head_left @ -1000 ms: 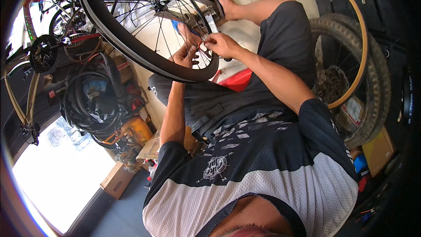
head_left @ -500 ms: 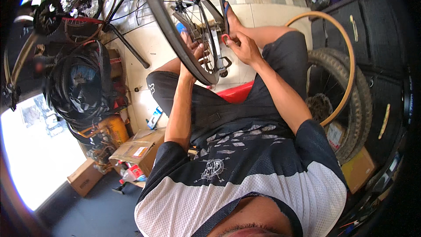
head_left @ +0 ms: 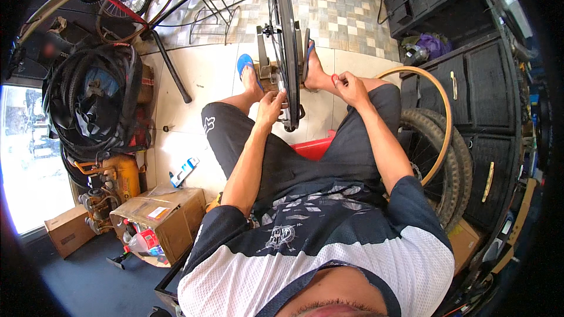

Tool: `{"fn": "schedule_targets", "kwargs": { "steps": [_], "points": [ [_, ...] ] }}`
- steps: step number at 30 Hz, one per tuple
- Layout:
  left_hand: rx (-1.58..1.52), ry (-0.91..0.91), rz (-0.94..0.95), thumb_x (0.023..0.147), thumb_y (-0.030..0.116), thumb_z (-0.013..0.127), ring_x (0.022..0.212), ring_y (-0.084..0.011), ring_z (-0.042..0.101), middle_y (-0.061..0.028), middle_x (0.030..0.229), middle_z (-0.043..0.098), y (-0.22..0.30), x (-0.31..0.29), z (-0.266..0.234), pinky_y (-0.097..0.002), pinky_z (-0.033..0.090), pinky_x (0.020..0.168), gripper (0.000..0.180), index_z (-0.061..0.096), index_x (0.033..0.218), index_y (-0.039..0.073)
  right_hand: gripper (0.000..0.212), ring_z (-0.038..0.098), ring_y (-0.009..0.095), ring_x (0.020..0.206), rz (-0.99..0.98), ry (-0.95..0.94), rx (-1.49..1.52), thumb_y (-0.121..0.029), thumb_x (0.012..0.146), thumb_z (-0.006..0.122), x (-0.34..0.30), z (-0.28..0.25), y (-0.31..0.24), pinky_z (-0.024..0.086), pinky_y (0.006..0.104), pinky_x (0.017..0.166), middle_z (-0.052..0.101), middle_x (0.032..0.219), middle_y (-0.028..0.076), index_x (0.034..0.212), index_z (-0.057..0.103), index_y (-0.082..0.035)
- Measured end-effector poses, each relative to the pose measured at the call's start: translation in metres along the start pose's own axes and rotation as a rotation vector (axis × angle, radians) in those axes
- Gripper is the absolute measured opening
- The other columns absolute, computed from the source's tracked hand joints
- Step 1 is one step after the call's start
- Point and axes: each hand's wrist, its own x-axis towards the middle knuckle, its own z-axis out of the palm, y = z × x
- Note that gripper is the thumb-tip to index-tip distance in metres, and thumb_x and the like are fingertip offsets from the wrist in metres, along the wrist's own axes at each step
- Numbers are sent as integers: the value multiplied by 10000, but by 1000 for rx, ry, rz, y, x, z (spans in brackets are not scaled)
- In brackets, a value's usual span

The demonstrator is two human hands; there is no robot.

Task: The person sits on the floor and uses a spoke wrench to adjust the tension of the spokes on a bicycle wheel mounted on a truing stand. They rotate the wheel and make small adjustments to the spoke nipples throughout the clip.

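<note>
A bicycle wheel (head_left: 286,35) stands upright between my legs in a metal truing stand (head_left: 263,53), seen nearly edge-on. My left hand (head_left: 270,107) is at the left side of its near end, fingers curled in by the rim and the stand's arm; what they grip there is hidden. To the right of the wheel and apart from it, my right hand (head_left: 354,90) pinches a small red ring-shaped spoke wrench (head_left: 335,80) over my right shin.
A red seat edge (head_left: 311,149) shows between my thighs. On the right are a tan rim (head_left: 449,117), knobby tyres (head_left: 461,170) and black drawers (head_left: 487,94). Bundled tyres (head_left: 59,100), an orange compressor (head_left: 123,176) and an open cardboard box (head_left: 170,211) stand on the left.
My view has shifted, and the wheel now appears nearly edge-on. My right hand has drawn away from the wheel with the spoke wrench. My left hand has come back to the rim's near end.
</note>
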Motion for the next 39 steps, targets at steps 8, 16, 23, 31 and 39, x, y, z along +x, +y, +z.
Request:
{"fn": "schedule_targets", "kwargs": {
  "steps": [8, 16, 23, 31, 39],
  "points": [
    [112, 48, 60, 1019, 300, 656, 832, -174, 720, -110, 1000, 733, 2, -6, 1, -300, 535, 653, 411, 592, 1249, -35, 327, 725, 334, 813, -16, -97, -113, -308, 955, 690, -12, 8, -6, 558, 421, 743, 741, 901, 208, 1002, 684, 16],
    [116, -40, 208, 1016, 222, 650, 660, -133, 677, -84, 807, 709, 60, -35, -9, -285, 534, 562, 253, 644, 1044, -29, 338, 721, 332, 810, 23, -127, -106, -317, 946, 688, -12, 8, -6, 551, 424, 741, 738, 877, 202, 1000, 686, 16],
    [-293, -76, 507, 1040, 247, 650, 731, -112, 663, -63, 889, 725, 178, -58, -24, -249, 513, 624, 206, 654, 1044, 41, 338, 704, 390, 847, 18, -139, -29, -335, 936, 673, -11, 8, -4, 535, 466, 753, 734, 899, 207, 993, 684, -1],
    [-426, 67, 353, 1038, 228, 659, 716, -102, 615, -53, 927, 705, 132, -14, -33, -240, 496, 635, 190, 647, 1032, 38, 282, 720, 323, 783, 21, -136, -96, -251, 923, 698, -8, 9, 1, 554, 413, 728, 737, 868, 195, 997, 680, 21],
    [-286, 136, 149, 1025, 277, 671, 671, -104, 623, -36, 858, 687, 35, 18, -38, -249, 495, 562, 232, 655, 1005, 46, 287, 722, 331, 788, 64, -175, -119, -256, 928, 695, -7, 10, -4, 557, 418, 737, 734, 853, 200, 993, 680, 23]
  ]
}}
